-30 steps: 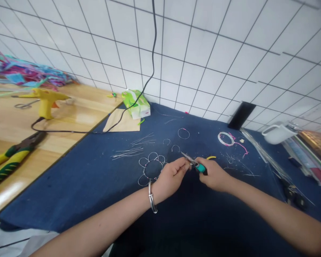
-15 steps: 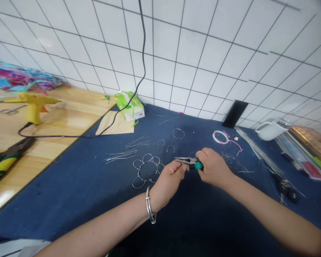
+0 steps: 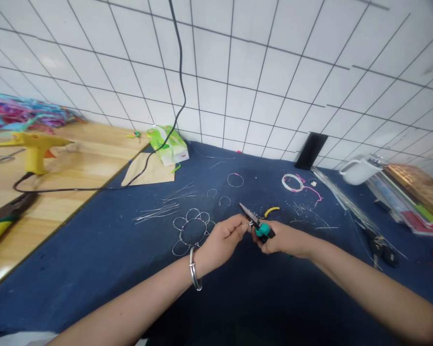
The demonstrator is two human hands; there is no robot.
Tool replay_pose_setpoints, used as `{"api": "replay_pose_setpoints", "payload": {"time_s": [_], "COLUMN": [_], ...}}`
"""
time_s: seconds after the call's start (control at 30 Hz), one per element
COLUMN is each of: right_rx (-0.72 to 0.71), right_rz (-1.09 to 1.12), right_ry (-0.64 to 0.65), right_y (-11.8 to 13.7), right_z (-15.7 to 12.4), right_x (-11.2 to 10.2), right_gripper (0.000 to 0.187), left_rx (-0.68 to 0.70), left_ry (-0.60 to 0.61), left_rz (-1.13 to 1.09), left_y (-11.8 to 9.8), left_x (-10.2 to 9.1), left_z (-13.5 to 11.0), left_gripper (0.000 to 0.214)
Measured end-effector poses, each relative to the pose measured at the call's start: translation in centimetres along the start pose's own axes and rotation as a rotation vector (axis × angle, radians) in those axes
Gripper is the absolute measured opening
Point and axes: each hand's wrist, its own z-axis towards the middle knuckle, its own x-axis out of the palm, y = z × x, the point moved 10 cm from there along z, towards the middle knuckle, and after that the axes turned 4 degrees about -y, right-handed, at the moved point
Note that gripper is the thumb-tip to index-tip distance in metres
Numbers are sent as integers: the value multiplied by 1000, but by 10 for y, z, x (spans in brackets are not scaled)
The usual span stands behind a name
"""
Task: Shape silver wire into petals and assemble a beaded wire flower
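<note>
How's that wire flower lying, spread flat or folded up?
Spread flat: the wire flower lies on the blue cloth, visible loops fanned outward; the left hand hides part of it.

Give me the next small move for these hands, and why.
Perhaps turn the pliers slightly with the right hand: the left hand seems to pinch a bit of wire right beside them, and curved wire pieces lie ahead on the blue surface, suggesting a bend.

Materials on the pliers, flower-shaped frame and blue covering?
Pliers: grey, faintly shiny nose, likely steel; smooth teal grip, probably plastic or rubber.
Flower-shaped frame: thin, silvery bent wire, metal; alloy unclear.
Blue covering: matte, no glare, maybe cloth; weave not discernible.
</note>
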Motion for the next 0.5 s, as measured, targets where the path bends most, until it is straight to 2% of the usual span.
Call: {"api": "replay_pose_setpoints", "payload": {"time_s": [0.17,0.37,0.5], "right_rx": [38,23,50], "right_rz": [40,-20,63], "right_ry": [64,-20,1], "right_y": [-8,-8,-10], "right_z": [-1,-1,-7], "right_x": [3,-6,-8], "right_gripper": [29,32,32], "left_rx": [-150,-163,-169], "left_ry": [85,18,26], "left_rz": [-214,-179,-200], "left_y": [14,17,16], "left_x": [10,0,-3], "left_z": [-2,-2,-3], "left_gripper": [22,19,19]}}
